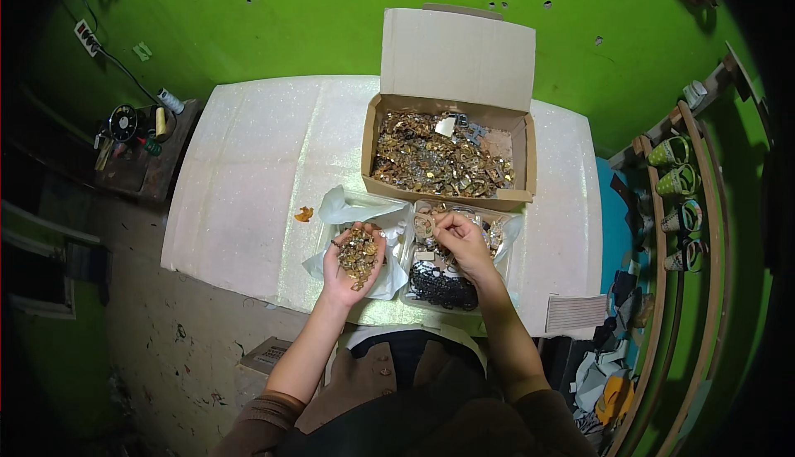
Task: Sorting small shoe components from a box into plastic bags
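My left hand (pixel 354 268) is cupped palm up, holding a heap of small gold and silver metal pieces (pixel 358 257). Under it, on the left, stands a clear container lined with pale tissue paper (pixel 364 206). My right hand (pixel 464 242) is above a second clear container, thumb and fingertips pinched together; whatever is between them is too small to make out. Close to those fingertips lies a round beige ring-shaped piece (pixel 424 225). Black chain-like pieces (pixel 443 288) fill the near part of this right container, with mixed pieces farther back.
Behind the containers stands an open cardboard box (pixel 451 192) of mixed metal pieces, its lid raised against the green wall. An orange-brown scrap (pixel 304 214) lies on the white tabletop (pixel 240 175). A wooden rack with green shoes (pixel 677 182) is at the right.
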The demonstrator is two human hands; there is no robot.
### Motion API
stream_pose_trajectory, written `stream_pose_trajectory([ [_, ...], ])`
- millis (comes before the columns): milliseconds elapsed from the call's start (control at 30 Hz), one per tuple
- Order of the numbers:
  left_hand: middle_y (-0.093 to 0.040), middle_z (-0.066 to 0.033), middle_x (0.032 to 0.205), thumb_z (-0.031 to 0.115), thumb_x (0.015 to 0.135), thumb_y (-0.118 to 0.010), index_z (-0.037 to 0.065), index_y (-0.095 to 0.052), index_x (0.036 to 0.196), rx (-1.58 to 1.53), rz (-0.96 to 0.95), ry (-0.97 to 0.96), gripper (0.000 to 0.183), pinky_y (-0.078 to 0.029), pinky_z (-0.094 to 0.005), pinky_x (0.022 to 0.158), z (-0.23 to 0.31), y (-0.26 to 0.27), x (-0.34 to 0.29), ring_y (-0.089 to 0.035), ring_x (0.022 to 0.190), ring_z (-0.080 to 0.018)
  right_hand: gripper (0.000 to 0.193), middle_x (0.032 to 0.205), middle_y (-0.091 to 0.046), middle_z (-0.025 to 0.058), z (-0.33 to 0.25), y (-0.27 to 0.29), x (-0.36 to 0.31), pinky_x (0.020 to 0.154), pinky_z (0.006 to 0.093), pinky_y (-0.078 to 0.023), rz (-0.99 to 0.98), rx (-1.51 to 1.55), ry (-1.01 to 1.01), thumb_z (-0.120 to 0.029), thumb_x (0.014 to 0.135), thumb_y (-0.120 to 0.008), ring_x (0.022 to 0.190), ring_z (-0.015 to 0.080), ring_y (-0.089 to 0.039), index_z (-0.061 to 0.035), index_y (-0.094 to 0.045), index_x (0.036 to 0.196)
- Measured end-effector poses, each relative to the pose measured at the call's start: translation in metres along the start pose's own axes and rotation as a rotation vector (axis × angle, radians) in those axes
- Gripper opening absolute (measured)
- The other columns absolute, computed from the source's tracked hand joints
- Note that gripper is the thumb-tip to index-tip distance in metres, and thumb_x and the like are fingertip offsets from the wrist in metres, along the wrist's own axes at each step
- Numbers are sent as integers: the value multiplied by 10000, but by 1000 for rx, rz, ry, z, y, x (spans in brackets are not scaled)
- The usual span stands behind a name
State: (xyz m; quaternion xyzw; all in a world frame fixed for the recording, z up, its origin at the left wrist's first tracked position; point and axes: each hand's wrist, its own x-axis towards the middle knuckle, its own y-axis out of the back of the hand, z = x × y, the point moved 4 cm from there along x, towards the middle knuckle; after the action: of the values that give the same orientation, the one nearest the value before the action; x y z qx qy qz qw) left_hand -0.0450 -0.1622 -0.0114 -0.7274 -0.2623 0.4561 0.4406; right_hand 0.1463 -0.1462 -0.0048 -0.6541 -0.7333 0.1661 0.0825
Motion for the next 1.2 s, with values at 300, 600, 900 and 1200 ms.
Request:
stream_pose_trajectory([
  [300, -597, -118, 935, 132, 833, -455, 29, -591, 899, -12, -13, -21, 183, -412, -383, 921, 4, 4, -3, -551, 939, -247, 61, 973, -522, 50, -6, -17, 0, 766, 214, -396, -83, 172, -42, 15, 793, -549, 840, 99, -498, -32, -510, 803],
  [600, -599, -122, 926, 136, 844, -430, 28, -591, 896, -16, -5, -21, 201, -417, -386, 915, 3, 6, -2, -563, 919, -255, 64, 867, -527, 28, -16, -17, -4, 580, 168, -356, -52, 399, -26, -7, 803, -530, 640, 40, -430, -50, -492, 776],
  [900, -607, -108, 900, 134, 841, -443, 37, -593, 882, 33, 11, -20, 183, -415, -381, 918, -5, -2, 4, -570, 906, -244, 46, 745, -561, 17, 26, 30, 12, 596, 186, -404, 313, -250, -98, -13, 739, -561, 654, 70, -519, -16, -531, 773],
  [1200, -603, -97, 903, 133, 833, -465, 40, -595, 870, 5, 20, 32, 163, -412, -381, 923, -11, -7, 7, -567, 909, -231, 153, 674, -627, 87, 2, 27, 14, 550, 302, -457, 378, -985, 83, -177, 709, -614, 604, 213, -604, -41, -614, 777],
])
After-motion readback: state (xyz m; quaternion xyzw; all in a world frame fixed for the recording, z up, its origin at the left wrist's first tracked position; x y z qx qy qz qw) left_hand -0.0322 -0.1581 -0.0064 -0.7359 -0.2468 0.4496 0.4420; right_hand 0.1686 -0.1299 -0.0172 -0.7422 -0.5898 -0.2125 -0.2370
